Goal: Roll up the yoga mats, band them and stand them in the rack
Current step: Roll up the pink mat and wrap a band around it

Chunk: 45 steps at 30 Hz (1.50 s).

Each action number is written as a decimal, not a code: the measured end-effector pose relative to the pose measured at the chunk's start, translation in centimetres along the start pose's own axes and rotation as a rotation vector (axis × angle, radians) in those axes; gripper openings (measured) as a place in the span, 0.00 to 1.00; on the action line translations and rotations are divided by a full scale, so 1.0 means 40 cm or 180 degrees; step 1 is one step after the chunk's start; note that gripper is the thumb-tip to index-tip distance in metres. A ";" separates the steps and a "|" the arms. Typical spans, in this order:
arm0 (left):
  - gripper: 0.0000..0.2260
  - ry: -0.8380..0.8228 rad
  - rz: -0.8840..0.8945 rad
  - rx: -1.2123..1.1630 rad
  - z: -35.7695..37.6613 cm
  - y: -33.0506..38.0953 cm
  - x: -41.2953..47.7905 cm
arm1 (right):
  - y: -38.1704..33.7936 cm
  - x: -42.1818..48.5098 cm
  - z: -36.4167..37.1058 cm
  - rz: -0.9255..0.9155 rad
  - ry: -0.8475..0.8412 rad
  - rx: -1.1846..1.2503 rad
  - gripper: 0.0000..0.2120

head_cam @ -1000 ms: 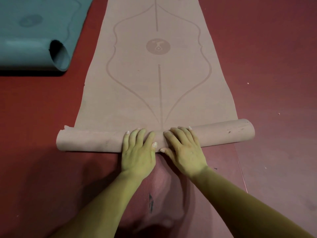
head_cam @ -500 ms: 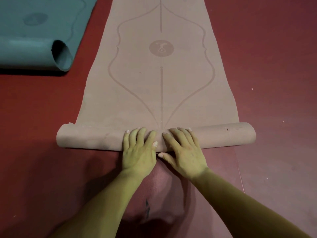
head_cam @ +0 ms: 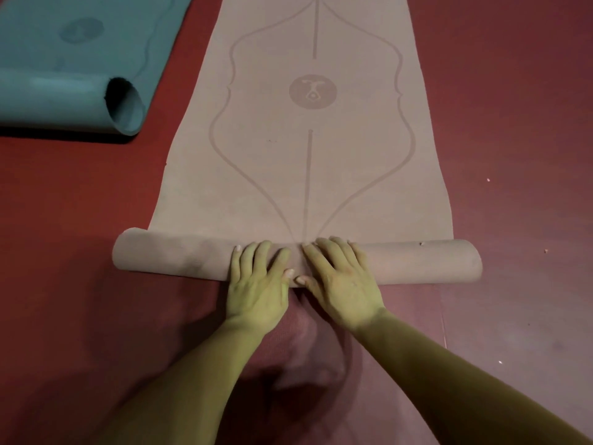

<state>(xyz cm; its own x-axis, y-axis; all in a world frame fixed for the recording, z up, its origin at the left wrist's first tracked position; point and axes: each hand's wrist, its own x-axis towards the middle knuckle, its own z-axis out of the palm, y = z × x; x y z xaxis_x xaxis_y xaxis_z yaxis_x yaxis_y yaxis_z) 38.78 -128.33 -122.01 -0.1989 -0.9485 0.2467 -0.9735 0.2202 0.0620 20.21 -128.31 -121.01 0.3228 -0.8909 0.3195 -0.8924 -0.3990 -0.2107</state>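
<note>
Bare forearms, no sleeves; left hand, right hand ringless, nails pale.

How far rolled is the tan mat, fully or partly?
Partly. The tan mat has a short roll at its near end under the left hand and right hand; the rest lies spread flat.

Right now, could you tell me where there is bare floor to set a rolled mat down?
Bare red floor runs right of the tan mat; another patch lies left of its roll, below the teal mat. The roll's middle is crowded by the left hand and right hand.
</note>
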 end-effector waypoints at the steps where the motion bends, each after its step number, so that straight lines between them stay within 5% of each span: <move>1: 0.16 -0.0037 0.0007 0.0015 -0.005 0.000 0.010 | 0.004 -0.003 0.001 -0.0075 -0.0040 -0.0001 0.27; 11: 0.17 0.0087 0.0327 0.0007 0.001 -0.025 0.028 | 0.032 0.023 0.021 -0.0287 0.0223 0.0061 0.20; 23: 0.16 0.0089 0.0407 -0.0039 0.003 -0.042 0.110 | 0.061 0.070 -0.006 -0.0410 -0.0158 -0.0030 0.31; 33: 0.19 -0.0023 0.0511 -0.0060 -0.016 -0.049 0.162 | 0.085 0.118 0.019 -0.0381 0.0023 0.0030 0.25; 45: 0.18 -0.0210 0.0610 0.0065 0.005 -0.059 0.235 | 0.097 0.134 0.014 -0.0369 -0.0041 0.0035 0.29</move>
<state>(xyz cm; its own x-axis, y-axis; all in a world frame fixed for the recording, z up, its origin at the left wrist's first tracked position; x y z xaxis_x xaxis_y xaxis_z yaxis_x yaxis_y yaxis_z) 39.18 -137.83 -120.04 -0.3871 -0.9026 0.1882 -0.9190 0.3942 0.0001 18.64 -134.77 -120.61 0.4279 -0.8413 0.3303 -0.8454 -0.5018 -0.1830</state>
